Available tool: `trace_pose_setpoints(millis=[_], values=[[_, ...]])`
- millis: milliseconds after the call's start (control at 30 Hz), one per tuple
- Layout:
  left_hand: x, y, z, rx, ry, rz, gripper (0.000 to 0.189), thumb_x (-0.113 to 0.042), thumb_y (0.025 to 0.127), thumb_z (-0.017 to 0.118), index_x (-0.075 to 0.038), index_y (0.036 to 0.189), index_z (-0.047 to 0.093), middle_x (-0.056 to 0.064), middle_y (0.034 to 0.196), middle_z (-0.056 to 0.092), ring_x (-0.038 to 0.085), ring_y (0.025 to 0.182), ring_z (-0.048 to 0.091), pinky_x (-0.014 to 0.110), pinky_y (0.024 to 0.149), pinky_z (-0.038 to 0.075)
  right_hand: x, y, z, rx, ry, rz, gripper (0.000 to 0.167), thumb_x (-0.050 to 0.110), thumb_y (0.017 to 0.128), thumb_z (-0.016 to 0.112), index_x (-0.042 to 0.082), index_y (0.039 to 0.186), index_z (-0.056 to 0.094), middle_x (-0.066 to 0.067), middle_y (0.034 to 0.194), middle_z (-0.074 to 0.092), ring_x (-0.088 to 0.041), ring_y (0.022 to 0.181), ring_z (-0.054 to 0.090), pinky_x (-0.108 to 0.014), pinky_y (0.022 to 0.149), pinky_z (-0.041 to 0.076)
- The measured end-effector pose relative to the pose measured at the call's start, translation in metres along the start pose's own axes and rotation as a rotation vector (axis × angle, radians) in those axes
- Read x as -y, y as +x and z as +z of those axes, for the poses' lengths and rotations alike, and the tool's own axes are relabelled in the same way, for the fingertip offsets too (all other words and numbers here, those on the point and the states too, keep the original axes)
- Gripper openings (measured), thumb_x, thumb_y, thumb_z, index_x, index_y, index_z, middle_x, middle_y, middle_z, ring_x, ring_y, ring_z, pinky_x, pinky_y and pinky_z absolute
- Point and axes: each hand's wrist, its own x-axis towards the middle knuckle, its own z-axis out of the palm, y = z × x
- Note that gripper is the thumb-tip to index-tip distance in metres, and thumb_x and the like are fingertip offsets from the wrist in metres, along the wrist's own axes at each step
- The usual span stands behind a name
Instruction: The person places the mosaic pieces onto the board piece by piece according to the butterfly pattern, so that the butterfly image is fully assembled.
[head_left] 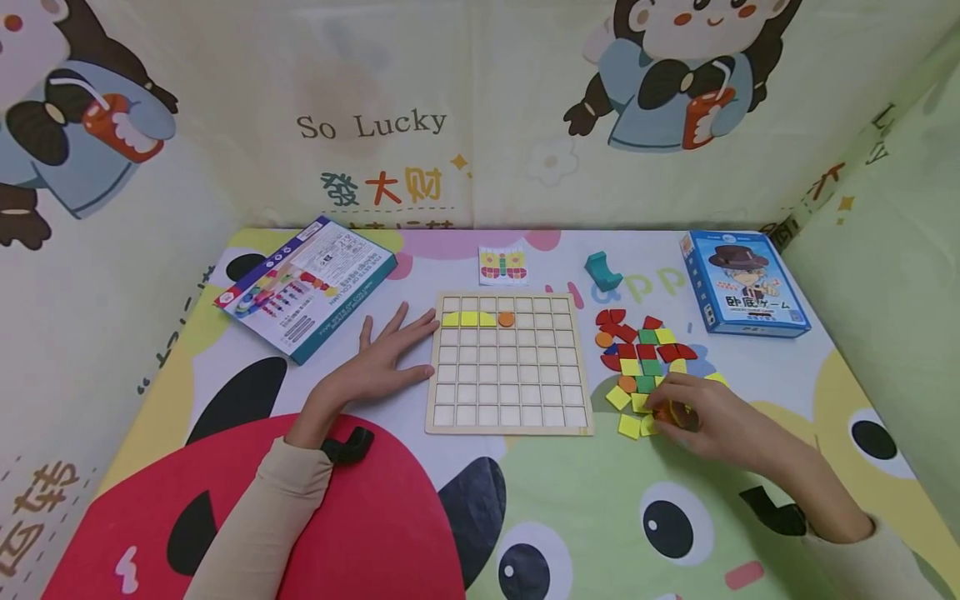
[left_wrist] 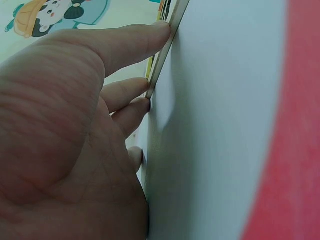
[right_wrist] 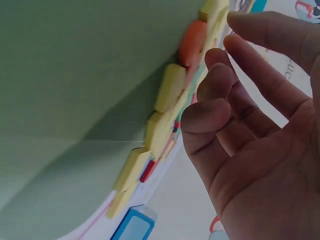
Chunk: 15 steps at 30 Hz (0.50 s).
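A wooden grid board lies flat in mid-table. In its upper part sit several yellow pieces in a row and an orange disc. My left hand spreads its fingers against the board's left edge; the left wrist view shows fingertips touching that edge. My right hand hovers over the near end of a loose pile of red, green, yellow and orange pieces. Its fingers are loosely bent, with a gap between thumb and forefinger in the right wrist view. Something orange shows between them in the head view, partly hidden.
Behind the board lies a butterfly pattern card, with a teal curved block to its right. A flat box lies at the back left, and a blue game box at the back right. Printed fabric walls enclose the table.
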Motion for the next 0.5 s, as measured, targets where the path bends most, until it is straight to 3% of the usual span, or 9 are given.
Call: trace_pose_setpoints(millis=[500], values=[[0.0001, 0.0012, 0.0002, 0.004, 0.006, -0.005, 0.081, -0.038, 0.097, 0.071, -0.024, 0.168, 0.034, 0.002, 0.179, 0.023, 0.035, 0.169, -0.007, 0.072, 0.124, -0.022, -0.0026, -0.0017, 0.0020, 0.046, -0.035, 0.009, 0.030, 0.020, 0.080, 0.092, 0.029, 0.105, 0.078, 0.010, 0.107, 0.069, -0.012, 0.099, 0.062, -0.018, 0.074, 0.058]])
